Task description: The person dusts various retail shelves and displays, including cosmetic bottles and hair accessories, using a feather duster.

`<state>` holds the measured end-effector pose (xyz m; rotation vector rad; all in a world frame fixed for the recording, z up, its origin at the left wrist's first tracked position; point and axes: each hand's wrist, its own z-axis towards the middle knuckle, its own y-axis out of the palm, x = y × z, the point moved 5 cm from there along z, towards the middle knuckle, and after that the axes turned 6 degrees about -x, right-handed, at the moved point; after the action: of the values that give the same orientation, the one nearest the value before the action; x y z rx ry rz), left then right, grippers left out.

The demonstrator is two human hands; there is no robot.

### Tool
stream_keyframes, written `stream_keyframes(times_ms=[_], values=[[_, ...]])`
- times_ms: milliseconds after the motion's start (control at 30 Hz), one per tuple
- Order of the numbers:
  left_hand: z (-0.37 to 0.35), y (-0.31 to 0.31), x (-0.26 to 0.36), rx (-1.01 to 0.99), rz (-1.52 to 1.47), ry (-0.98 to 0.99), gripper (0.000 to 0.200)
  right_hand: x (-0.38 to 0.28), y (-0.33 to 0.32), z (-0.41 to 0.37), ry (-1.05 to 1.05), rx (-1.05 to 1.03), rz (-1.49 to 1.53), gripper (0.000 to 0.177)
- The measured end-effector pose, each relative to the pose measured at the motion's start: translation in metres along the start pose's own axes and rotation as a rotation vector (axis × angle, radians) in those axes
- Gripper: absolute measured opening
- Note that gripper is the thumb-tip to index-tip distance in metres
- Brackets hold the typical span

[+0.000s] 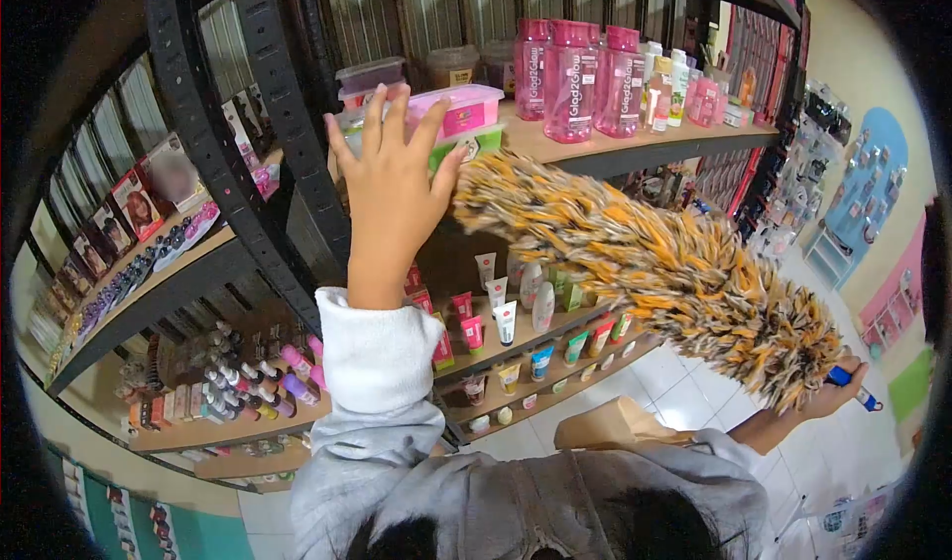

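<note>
My left hand (395, 188) reaches up to the top shelf with its fingers spread. It overlaps a stack of plastic tubs there, among them a pink tub (470, 111) on top of a green tub (476, 144). My right hand (831, 393), low at the right, is closed round the blue handle of a fluffy duster (645, 273). The duster's orange, brown and grey head stretches up and left across the view, its tip close to the green tub and the shelf's front edge.
Large pink bottles (570, 82) stand on the top shelf (635, 151), smaller bottles to their right. Lower shelves carry tubes (506, 322). A black metal upright (283, 114) rises left of my arm. Boxes and small bottles (238, 387) fill the left shelves. Behind the duster is a tiled floor (694, 401).
</note>
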<state>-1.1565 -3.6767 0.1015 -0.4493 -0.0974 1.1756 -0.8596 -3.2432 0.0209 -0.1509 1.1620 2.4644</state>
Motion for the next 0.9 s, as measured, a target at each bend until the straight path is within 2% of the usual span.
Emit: stream_keyframes(times_ms=[33, 133, 167, 267, 400, 433, 533, 633, 733, 767, 867, 900], values=[[-0.003, 0.001, -0.002, -0.01, 0.01, 0.004, 0.046, -0.003, -0.009, 0.006, -0.013, -0.109, 0.037, 0.04], [-0.004, 0.002, -0.003, 0.01, 0.016, -0.003, 0.047, -0.015, -0.021, 0.002, -0.046, 0.014, 0.018, 0.04], [-0.005, 0.002, -0.002, 0.021, 0.01, -0.01, 0.048, -0.014, -0.044, 0.009, -0.005, -0.182, 0.056, 0.04], [-0.004, 0.004, -0.002, 0.022, 0.034, -0.028, 0.049, -0.02, -0.053, 0.007, -0.005, 0.035, -0.04, 0.04], [-0.005, 0.003, -0.002, 0.015, 0.013, -0.043, 0.046, -0.02, -0.054, 0.013, 0.092, -0.136, 0.091, 0.04], [-0.005, 0.005, -0.004, 0.029, 0.027, -0.041, 0.046, -0.019, -0.05, 0.013, 0.065, 0.041, 0.008, 0.041], [-0.005, 0.015, -0.013, 0.067, 0.071, -0.022, 0.048, -0.006, 0.005, -0.005, 0.046, 0.154, 0.019, 0.041], [-0.004, 0.007, -0.008, 0.025, 0.029, -0.069, 0.048, 0.028, 0.002, -0.011, 0.128, -0.014, 0.193, 0.041], [-0.006, 0.005, -0.007, 0.001, 0.015, -0.068, 0.049, 0.035, 0.014, -0.033, 0.08, 0.063, 0.046, 0.042], [-0.006, 0.006, -0.008, -0.001, 0.011, -0.064, 0.05, 0.033, 0.007, -0.034, 0.057, 0.013, 0.031, 0.041], [-0.006, 0.007, -0.007, 0.03, -0.013, -0.058, 0.05, 0.019, -0.01, -0.035, -0.036, 0.203, -0.095, 0.041], [-0.006, 0.007, -0.007, 0.027, -0.007, -0.06, 0.048, 0.018, -0.035, -0.029, -0.055, 0.179, -0.099, 0.04]])
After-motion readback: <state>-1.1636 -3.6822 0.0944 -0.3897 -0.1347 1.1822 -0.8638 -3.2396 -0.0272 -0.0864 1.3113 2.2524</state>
